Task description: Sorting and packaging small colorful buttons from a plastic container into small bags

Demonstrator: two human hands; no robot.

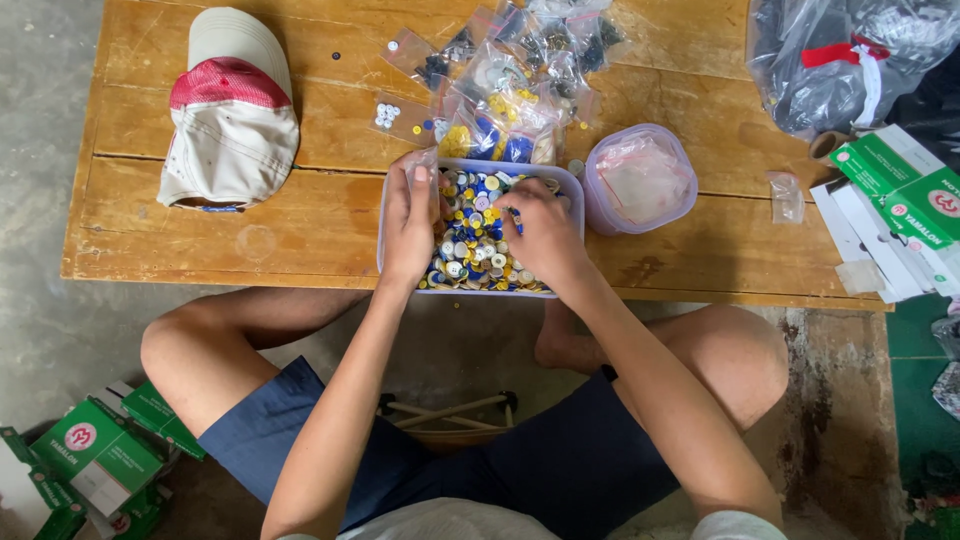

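Observation:
A clear rectangular plastic tub (pixel 481 167) full of yellow, blue and white buttons (pixel 475 250) sits at the near edge of a low wooden table (pixel 330 220). My left hand (pixel 410 220) rests over the tub's left side and holds a small clear plastic bag (pixel 422 160) between thumb and fingers. My right hand (pixel 545 232) reaches into the buttons from the right, fingers curled down among them, pinching at blue ones.
Several small clear bags of sorted buttons (pixel 505 75) lie behind the tub. A round clear tub (pixel 641 178) holding empty bags stands to the right. A white and red cap (pixel 232 110) lies at left. Green and white boxes (pixel 905 200) sit at right.

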